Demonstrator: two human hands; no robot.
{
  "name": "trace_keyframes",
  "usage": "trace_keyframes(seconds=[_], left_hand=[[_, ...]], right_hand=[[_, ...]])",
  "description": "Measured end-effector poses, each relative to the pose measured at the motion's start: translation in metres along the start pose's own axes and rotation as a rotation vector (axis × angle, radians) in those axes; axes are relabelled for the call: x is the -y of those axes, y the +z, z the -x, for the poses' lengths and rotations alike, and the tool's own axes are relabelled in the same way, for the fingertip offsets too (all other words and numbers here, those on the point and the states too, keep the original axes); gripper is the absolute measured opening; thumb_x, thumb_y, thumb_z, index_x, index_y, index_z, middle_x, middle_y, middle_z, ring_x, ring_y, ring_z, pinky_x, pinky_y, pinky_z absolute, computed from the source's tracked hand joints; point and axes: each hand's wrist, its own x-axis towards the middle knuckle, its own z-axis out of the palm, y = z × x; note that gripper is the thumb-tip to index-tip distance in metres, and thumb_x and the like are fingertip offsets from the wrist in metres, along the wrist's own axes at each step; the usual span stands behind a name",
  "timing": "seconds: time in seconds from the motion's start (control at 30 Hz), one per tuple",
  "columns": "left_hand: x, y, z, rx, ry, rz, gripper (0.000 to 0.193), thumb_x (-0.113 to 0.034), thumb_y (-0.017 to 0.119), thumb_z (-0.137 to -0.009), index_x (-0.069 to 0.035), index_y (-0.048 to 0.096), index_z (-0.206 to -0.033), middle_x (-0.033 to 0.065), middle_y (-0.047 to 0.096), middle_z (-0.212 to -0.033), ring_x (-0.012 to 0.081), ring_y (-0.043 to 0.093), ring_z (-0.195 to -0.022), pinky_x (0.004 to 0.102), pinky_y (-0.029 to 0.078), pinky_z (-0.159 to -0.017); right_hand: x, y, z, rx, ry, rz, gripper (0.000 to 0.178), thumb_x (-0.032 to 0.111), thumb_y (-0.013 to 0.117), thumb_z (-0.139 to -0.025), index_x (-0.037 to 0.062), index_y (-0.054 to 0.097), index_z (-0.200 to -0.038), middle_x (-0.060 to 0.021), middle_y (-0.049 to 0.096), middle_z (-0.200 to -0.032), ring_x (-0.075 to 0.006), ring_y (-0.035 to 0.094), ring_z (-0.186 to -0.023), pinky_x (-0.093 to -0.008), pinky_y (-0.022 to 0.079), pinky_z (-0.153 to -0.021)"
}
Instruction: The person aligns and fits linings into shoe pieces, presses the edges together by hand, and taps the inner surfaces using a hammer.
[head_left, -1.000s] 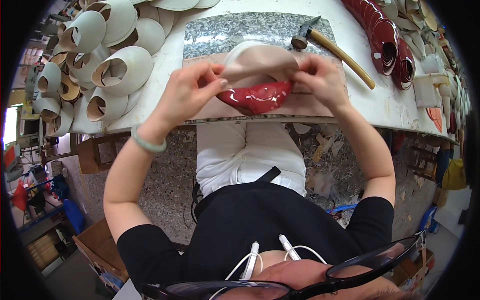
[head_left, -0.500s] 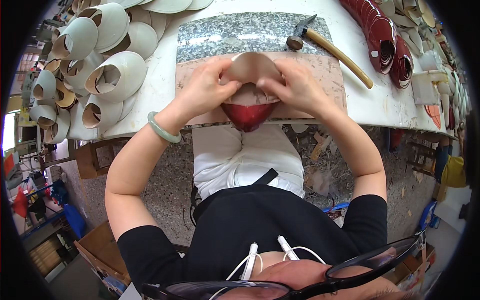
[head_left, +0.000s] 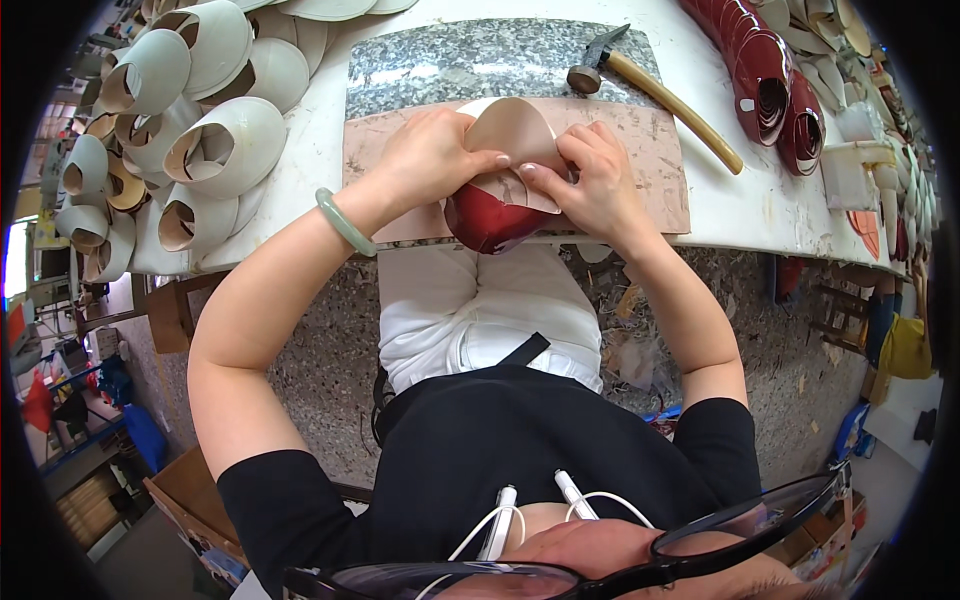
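Held From Both Sides

The left grip (head_left: 428, 155) and right grip (head_left: 598, 175) both pinch a glossy red, beige-lined, curved shoe piece (head_left: 492, 222) at the white counter's (head_left: 312, 145) near edge, perhaps to keep its floppy form steady. A wooden-handled, dark-headed hammer (head_left: 678, 108) lies beyond, handle angled nearward, presumably for easy reach.

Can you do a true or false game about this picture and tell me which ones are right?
1. The left hand and right hand both hold a red and beige piece. True.
2. The green bracelet is on the right wrist. False: the green bracelet is on the left wrist.
3. Pale curved pieces sit on the table's left side. True.
4. The trousers are black. False: the trousers are white.
5. The hammer has a yellowish-tan handle. True.
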Motion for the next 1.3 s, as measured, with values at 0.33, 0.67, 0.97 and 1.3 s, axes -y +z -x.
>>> trace_keyframes(seconds=[0.33,0.67,0.97,1.3], left_hand=[[-0.004,-0.002,-0.008,-0.021,-0.061,-0.097,0.041,-0.041,0.072,-0.076,0.000,0.072,-0.081,0.0176,0.069,-0.075,0.0317,0.068,-0.076,0.0399,0.053,-0.073],[-0.016,-0.009,-0.022,0.079,-0.070,-0.336,0.050,-0.047,0.074,-0.073,0.003,0.070,-0.080,0.0192,0.067,-0.072,0.0319,0.067,-0.071,0.0399,0.052,-0.067],[-0.004,-0.029,-0.015,0.174,-0.084,-0.111,0.027,-0.025,0.066,-0.077,0.001,0.069,-0.071,0.0134,0.066,-0.066,0.0209,0.064,-0.062,0.0342,0.050,-0.062],[-0.003,-0.024,0.001,0.163,0.233,-0.420,0.039,-0.011,0.068,-0.072,-0.004,0.060,-0.110,0.0169,0.066,-0.101,0.0346,0.062,-0.099,0.0449,0.046,-0.085]], right_hand=[[0.004,0.004,-0.001,-0.007,0.001,0.142,0.030,0.034,0.069,-0.079,0.0067,0.060,-0.075,-0.0060,0.057,-0.079,-0.0268,0.052,-0.082,-0.0400,0.040,-0.074],[-0.005,-0.010,0.006,-0.172,-0.408,0.171,0.022,0.016,0.068,-0.081,0.0070,0.060,-0.100,-0.0131,0.056,-0.122,-0.0305,0.051,-0.115,-0.0404,0.038,-0.091],[-0.022,-0.021,0.003,0.428,-0.444,0.339,0.053,0.047,0.035,-0.100,0.0185,0.040,-0.144,0.0014,0.039,-0.149,-0.0118,0.026,-0.142,-0.0478,0.015,-0.118],[0.016,-0.010,-0.041,0.038,-0.493,0.193,0.072,0.019,0.077,-0.071,0.0097,0.046,-0.136,-0.0146,0.058,-0.125,-0.0303,0.046,-0.122,-0.0428,0.035,-0.101]])
